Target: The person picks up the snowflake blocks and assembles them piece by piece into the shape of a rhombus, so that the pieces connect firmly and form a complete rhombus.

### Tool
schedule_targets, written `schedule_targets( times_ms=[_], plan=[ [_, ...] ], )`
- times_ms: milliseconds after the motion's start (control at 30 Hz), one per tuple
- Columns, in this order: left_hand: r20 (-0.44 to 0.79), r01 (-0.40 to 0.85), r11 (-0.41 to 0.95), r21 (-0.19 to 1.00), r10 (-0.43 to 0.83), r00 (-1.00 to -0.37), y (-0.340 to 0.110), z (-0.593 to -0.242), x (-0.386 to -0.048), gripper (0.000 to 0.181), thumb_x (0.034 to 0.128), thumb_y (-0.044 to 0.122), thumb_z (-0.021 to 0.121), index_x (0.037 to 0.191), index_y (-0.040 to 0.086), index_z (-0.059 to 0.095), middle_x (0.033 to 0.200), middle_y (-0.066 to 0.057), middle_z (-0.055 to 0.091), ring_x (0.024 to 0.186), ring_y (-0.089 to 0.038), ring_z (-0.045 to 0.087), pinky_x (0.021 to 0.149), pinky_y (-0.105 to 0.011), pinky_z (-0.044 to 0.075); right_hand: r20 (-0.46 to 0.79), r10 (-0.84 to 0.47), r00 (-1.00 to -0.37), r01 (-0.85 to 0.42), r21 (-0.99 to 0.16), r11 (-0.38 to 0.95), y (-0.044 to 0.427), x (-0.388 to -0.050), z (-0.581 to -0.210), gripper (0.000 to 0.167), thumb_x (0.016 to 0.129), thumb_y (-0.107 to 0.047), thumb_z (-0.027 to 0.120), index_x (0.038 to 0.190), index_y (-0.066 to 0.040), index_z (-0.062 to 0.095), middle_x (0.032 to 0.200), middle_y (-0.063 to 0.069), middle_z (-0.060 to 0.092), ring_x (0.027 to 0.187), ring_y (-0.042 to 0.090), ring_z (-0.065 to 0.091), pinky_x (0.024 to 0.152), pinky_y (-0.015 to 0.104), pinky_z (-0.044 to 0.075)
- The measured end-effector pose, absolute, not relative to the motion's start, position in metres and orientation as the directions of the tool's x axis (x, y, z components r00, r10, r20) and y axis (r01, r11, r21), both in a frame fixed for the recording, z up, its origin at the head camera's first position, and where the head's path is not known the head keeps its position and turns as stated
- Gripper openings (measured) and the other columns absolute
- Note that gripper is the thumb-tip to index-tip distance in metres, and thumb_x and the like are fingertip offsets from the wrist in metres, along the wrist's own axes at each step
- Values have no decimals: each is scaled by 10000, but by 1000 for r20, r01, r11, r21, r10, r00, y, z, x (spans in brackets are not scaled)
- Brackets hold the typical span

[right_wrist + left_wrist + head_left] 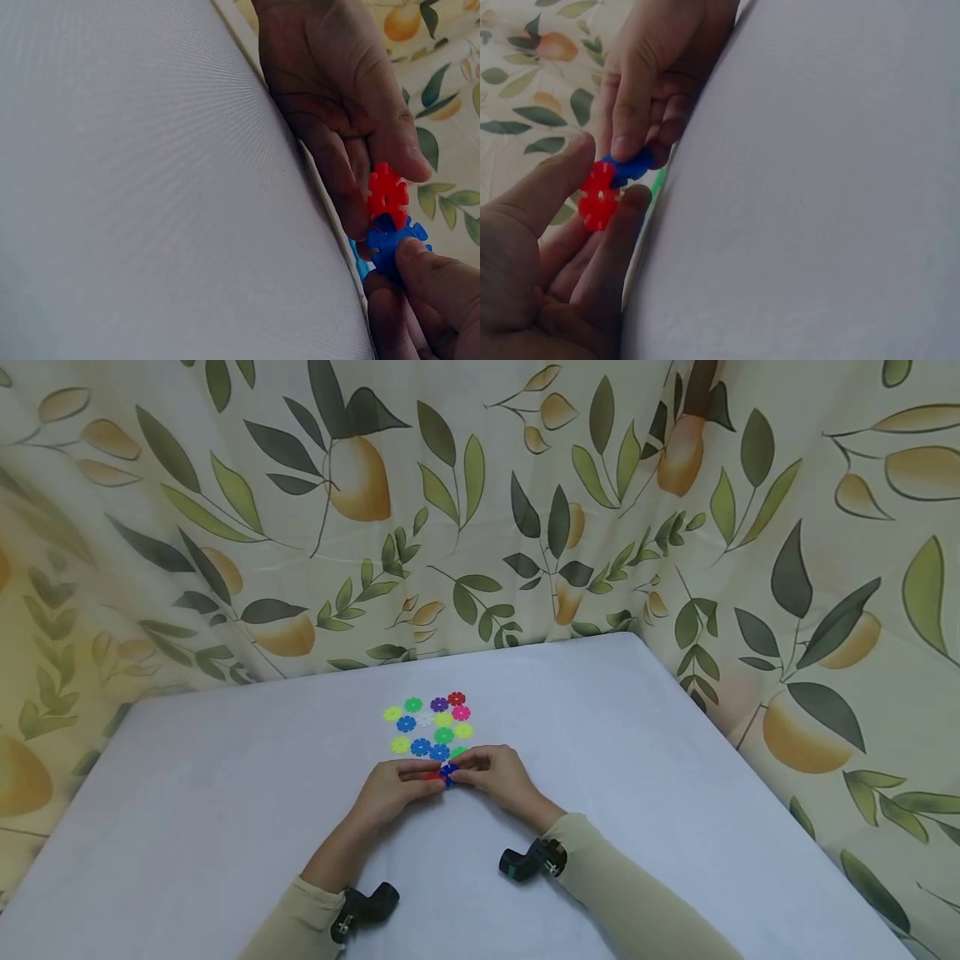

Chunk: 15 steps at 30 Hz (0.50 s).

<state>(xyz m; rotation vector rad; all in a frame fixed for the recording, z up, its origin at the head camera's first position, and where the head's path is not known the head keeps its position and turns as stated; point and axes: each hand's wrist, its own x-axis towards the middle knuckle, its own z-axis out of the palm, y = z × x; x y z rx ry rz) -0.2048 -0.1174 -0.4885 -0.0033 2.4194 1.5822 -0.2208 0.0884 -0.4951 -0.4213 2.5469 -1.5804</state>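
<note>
My left hand [392,790] holds a red notched plastic disc [598,202] between thumb and fingers. A dark blue disc of the same snowflake-like kind [386,251] is pinched by my right hand [501,779], its thumb flat on the face. The two discs meet at their edges, red on the left and blue on the right; how deep their slots sit in each other cannot be told. Both hands are just above the near side of a group of loose discs, and a green disc [459,752] is partly hidden by the right hand.
Beyond the hands, several loose discs lie flat on the white-covered table [225,810], among them yellow [401,745], blue [421,747], purple [439,704] and pink [461,713] ones. A leaf-and-fruit patterned curtain [465,568] hangs behind the table's far edge.
</note>
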Motion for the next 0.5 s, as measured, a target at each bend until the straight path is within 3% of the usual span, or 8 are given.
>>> schedule_targets(
  times_ms=[300, 500],
  plan=[
    [-197, -121, 356, 927, 186, -962, -120, -490, -206, 429, 783, 311, 839, 1157, 127, 738, 1153, -67, 725, 1066, -209, 691, 875, -310, 572, 22, -305, -952, -141, -917, 373, 88, -220, -494, 201, 851, -186, 775, 1042, -122, 766, 939, 8, 756, 800, 86, 677, 698, 211, 553],
    [-173, -102, 338, 936, 188, -967, -120, -492, -206, 381, 795, 296, 830, 1124, 121, 750, 1094, -58, 744, 1012, -189, 711, 876, -308, 571, -2, -334, -943, -102, -951, 293, 86, -219, -493, 220, 869, -144, 753, 1073, -60, 749, 939, 64, 757, 774, 128, 701, 704, 246, 583]
  ],
)
